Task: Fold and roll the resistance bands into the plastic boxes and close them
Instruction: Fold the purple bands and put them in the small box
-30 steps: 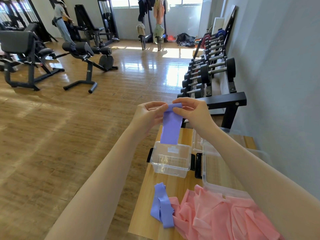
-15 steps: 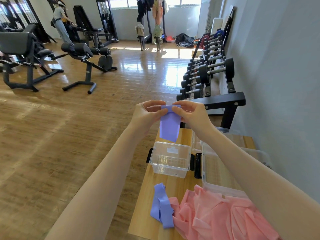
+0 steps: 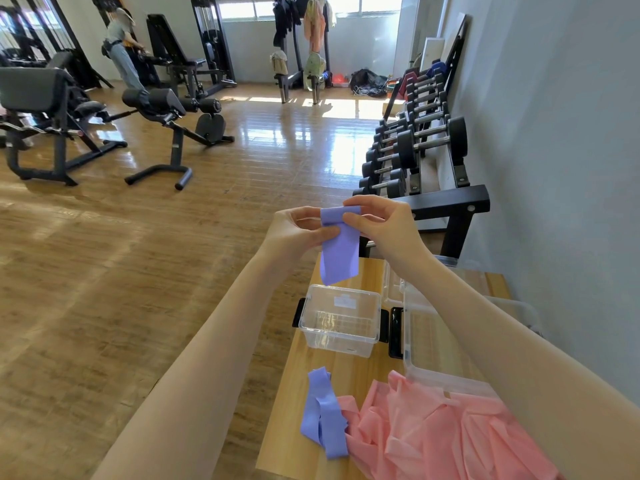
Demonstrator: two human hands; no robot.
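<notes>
A purple resistance band (image 3: 339, 249) hangs in the air above a small clear plastic box (image 3: 341, 320), which stands open on a wooden table (image 3: 287, 410). My left hand (image 3: 294, 232) and my right hand (image 3: 381, 226) both pinch the band's rolled top end; its loose tail dangles just over the box. A second purple band (image 3: 323, 415) lies folded near the table's front, beside a heap of pink bands (image 3: 443, 434). A larger clear box (image 3: 433, 341) stands open to the right, partly behind my right forearm.
A black dumbbell rack (image 3: 426, 161) runs along the grey wall behind the table. Weight benches (image 3: 169, 123) stand on the wooden floor at the left. A person (image 3: 121, 50) stands far back by a machine.
The hanging tail of the purple band has grown shorter as its top is rolled between my fingers. Both hands stay in about the same place above the small box.
</notes>
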